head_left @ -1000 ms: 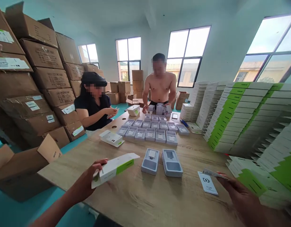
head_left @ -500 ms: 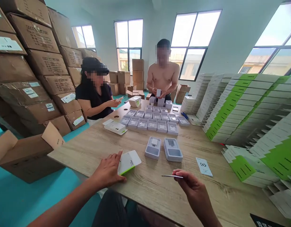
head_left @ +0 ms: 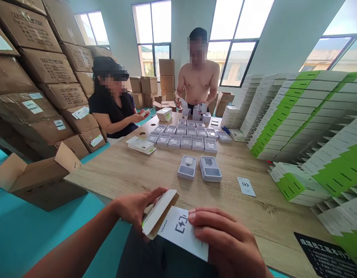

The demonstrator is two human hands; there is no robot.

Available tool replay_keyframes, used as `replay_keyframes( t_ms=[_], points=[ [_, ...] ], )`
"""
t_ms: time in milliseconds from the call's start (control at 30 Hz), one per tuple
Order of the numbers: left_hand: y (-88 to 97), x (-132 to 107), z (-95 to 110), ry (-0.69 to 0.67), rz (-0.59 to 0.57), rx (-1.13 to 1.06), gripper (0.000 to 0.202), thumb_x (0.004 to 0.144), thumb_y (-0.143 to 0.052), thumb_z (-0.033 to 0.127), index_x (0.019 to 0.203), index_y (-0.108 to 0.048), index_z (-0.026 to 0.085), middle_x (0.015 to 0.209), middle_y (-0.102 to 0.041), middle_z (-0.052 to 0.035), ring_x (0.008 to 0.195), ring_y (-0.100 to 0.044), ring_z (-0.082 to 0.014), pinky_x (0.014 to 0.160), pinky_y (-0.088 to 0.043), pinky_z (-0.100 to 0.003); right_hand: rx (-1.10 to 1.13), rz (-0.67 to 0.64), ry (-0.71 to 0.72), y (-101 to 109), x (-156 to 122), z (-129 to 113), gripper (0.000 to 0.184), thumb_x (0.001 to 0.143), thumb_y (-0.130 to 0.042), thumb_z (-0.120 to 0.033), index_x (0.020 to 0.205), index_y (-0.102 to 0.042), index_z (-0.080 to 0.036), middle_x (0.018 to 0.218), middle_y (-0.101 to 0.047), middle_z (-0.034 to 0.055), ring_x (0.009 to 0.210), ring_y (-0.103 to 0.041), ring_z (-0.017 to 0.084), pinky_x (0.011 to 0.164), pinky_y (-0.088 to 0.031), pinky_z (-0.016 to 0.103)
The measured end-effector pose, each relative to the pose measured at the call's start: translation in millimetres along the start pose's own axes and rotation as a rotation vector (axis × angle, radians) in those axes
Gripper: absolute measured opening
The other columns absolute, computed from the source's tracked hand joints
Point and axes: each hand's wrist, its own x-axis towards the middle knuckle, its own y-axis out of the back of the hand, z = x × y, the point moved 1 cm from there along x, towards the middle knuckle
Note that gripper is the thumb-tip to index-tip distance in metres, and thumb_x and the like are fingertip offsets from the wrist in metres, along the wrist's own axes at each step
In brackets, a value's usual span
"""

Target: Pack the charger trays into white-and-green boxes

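Observation:
My left hand (head_left: 135, 208) grips a white and green carton (head_left: 158, 212) with its end flap open, held near the front edge of the wooden table (head_left: 132, 173). My right hand (head_left: 225, 243) pinches a white card (head_left: 182, 233) printed with a battery mark, and the card's end sits at the carton's open mouth. Two grey trays (head_left: 199, 168) lie side by side on the table just beyond my hands. A second white card (head_left: 246, 186) lies flat to their right.
Several grey trays (head_left: 184, 135) stand in rows mid-table. Tall leaning stacks of flat white and green cartons (head_left: 297, 119) fill the right side. Brown boxes (head_left: 45, 77) are piled at left. Two people work at the far side, one seated, one standing.
My left hand lifted the carton off the table and brought it toward me. My right hand carried the card in to the carton's open end. The camera tilted down.

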Motion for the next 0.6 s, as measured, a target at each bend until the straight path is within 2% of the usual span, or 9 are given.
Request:
replay_keyframes(
  t_ms=[67, 133, 167, 233, 300, 367, 467, 533, 600],
  points=[
    [-1.4, 3, 1, -0.048, -0.022, -0.016, 0.129, 0.046, -0.096, 0.061, 0.152, -0.033, 0.026, 0.136, -0.06, -0.0074, 0.127, -0.057, -0.035, 0.106, -0.049, -0.039, -0.093, -0.155, 0.078, -7, 9, -3, 0.04, 0.097, -0.065, -0.013, 0.135, -0.062, -0.026, 0.124, -0.077, 0.0086, 0.117, -0.072, 0.024, 0.098, -0.062, 0.038],
    [0.1, 3, 3, -0.081, -0.027, -0.04, 0.131, 0.049, -0.096, 0.059, 0.157, -0.03, 0.026, 0.148, -0.054, -0.0094, 0.136, -0.05, -0.0372, 0.114, -0.043, -0.042, -0.173, -0.207, 0.11, -14, 12, 0, 0.045, 0.095, -0.066, -0.01, 0.137, -0.06, -0.024, 0.129, -0.074, 0.0101, 0.125, -0.068, 0.026, 0.102, -0.06, 0.042],
    [1.7, 3, 4, -0.087, -0.024, -0.054, 0.131, 0.051, -0.096, 0.058, 0.158, -0.029, 0.027, 0.153, -0.05, -0.0099, 0.14, -0.047, -0.0381, 0.117, -0.039, -0.043, -0.185, -0.161, 0.108, -17, 11, 4, 0.048, 0.095, -0.064, -0.008, 0.139, -0.058, -0.025, 0.133, -0.072, 0.0106, 0.129, -0.065, 0.027, 0.103, -0.059, 0.044],
    [6.0, 0, 7, -0.089, -0.014, -0.064, 0.129, 0.054, -0.096, 0.055, 0.16, -0.027, 0.027, 0.157, -0.046, -0.0102, 0.145, -0.042, -0.0397, 0.12, -0.036, -0.045, -0.17, 0.028, 0.051, -22, 8, 22, 0.049, 0.096, -0.057, -0.006, 0.14, -0.056, -0.028, 0.136, -0.069, 0.011, 0.131, -0.062, 0.028, 0.104, -0.057, 0.049],
    [10.4, -4, 11, -0.085, -0.009, -0.035, 0.128, 0.055, -0.095, 0.055, 0.16, -0.026, 0.027, 0.157, -0.046, -0.0111, 0.145, -0.041, -0.0409, 0.119, -0.037, -0.046, -0.197, 0.125, -0.097, -31, 6, 53, 0.043, 0.099, -0.049, -0.009, 0.137, -0.058, -0.028, 0.135, -0.069, 0.0114, 0.131, -0.062, 0.028, 0.105, -0.055, 0.052],
    [14.0, -6, 18, -0.095, -0.02, 0.016, 0.127, 0.057, -0.093, 0.057, 0.161, -0.025, 0.026, 0.155, -0.047, -0.0121, 0.142, -0.043, -0.041, 0.116, -0.039, -0.045, -0.343, -0.033, -0.35, -45, 9, 92, 0.038, 0.103, -0.048, -0.018, 0.139, -0.058, -0.025, 0.144, -0.063, 0.0131, 0.14, -0.053, 0.031, 0.113, -0.047, 0.055],
    [18.3, -10, 28, -0.135, -0.016, 0.087, 0.123, 0.057, -0.091, 0.059, 0.159, -0.029, 0.026, 0.154, -0.046, -0.0122, 0.139, -0.046, -0.0401, 0.116, -0.038, -0.043, -0.549, -0.356, -0.672, -69, 17, 141, 0.051, 0.101, -0.057, -0.033, 0.148, -0.051, -0.016, 0.166, -0.037, 0.018, 0.157, -0.024, 0.041, 0.122, -0.029, 0.063],
    [21.3, -13, 33, -0.135, -0.002, 0.122, 0.122, 0.054, -0.091, 0.06, 0.155, -0.033, 0.025, 0.153, -0.046, -0.0116, 0.138, -0.047, -0.04, 0.116, -0.037, -0.043, -0.588, -0.407, -0.742, -83, 19, 155, 0.055, 0.1, -0.061, -0.041, 0.144, -0.054, -0.01, 0.169, -0.028, 0.0228, 0.158, -0.014, 0.047, 0.12, -0.024, 0.068],
    [24.9, -19, 33, -0.1, 0.013, 0.143, 0.12, 0.052, -0.092, 0.059, 0.152, -0.035, 0.025, 0.15, -0.049, -0.0109, 0.136, -0.048, -0.0391, 0.115, -0.038, -0.042, -0.618, -0.413, -0.779, -93, 13, 154, 0.054, 0.098, -0.061, -0.05, 0.132, -0.062, -0.008, 0.168, -0.028, 0.025, 0.157, -0.013, 0.05, 0.118, -0.024, 0.07]
  ],
)
